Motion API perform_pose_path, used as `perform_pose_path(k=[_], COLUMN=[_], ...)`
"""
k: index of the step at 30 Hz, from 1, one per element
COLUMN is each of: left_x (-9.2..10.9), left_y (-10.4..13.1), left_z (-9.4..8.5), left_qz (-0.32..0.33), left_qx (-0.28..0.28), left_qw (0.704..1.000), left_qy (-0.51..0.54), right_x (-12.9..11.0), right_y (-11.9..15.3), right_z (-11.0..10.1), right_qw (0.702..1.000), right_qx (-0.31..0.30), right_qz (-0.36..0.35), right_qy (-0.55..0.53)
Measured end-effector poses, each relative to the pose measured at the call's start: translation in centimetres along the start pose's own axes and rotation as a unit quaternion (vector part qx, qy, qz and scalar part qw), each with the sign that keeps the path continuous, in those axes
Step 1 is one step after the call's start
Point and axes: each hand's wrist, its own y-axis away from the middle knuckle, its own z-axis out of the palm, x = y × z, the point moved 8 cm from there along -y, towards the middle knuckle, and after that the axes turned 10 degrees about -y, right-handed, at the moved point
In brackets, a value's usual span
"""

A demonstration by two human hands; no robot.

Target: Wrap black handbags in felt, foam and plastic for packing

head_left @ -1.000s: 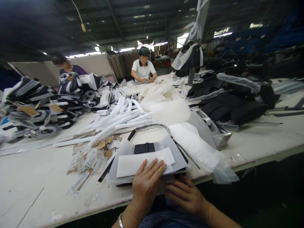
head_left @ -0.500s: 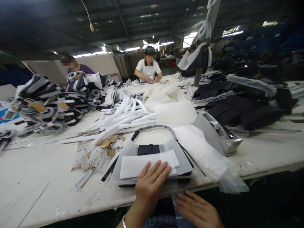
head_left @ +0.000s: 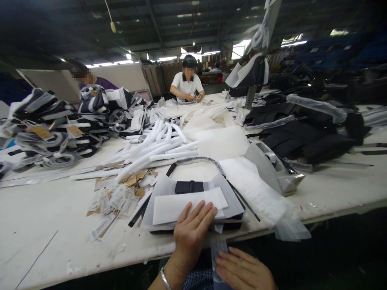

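A black handbag (head_left: 157, 232) lies at the table's front edge, mostly covered by thin white tissue sheet (head_left: 234, 206). Its dark buckle strap (head_left: 189, 187) shows at the top, and the wrapped handle (head_left: 199, 159) arches behind. My left hand (head_left: 192, 229) rests flat, fingers stretched out, on a white rectangular padding sheet (head_left: 173, 208) on top of the bag. Below the table edge, over my lap, my right hand (head_left: 242, 268) lies with straight fingers against a clear plastic strip (head_left: 218, 251). Its thumb is hard to make out.
Paper tags (head_left: 116, 199) and white foam tubes (head_left: 154, 151) lie left of and behind the bag. A tape dispenser (head_left: 275, 165) and white wrapping sheets (head_left: 254, 191) are at right. Black bags (head_left: 308, 137) are piled beyond. A co-worker (head_left: 187, 82) works across the table.
My right hand has shifted slightly left and down along the plastic strip. My left hand stays pressed on the padding sheet. The view has moved a little.
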Motion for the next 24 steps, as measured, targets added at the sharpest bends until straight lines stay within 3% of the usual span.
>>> perform_pose_path(k=[5, 19, 24], left_x=[-0.1, -0.6, -0.2], left_y=[-0.1, -0.2, -0.5], left_z=[-0.1, 0.6, 0.7], left_qz=[-0.017, -0.081, -0.069], left_qx=[0.004, -0.037, -0.034], left_qw=[1.000, 0.995, 0.997], left_qy=[0.008, 0.049, 0.031], right_x=[-0.2, -0.3, -0.6], right_y=[-2.0, -0.5, -0.4], right_z=[-0.3, 0.7, 0.5], right_qw=[1.000, 0.999, 0.999], right_qx=[-0.010, -0.029, -0.034], right_qz=[0.004, 0.021, 0.025], right_qy=[-0.011, -0.019, -0.022])
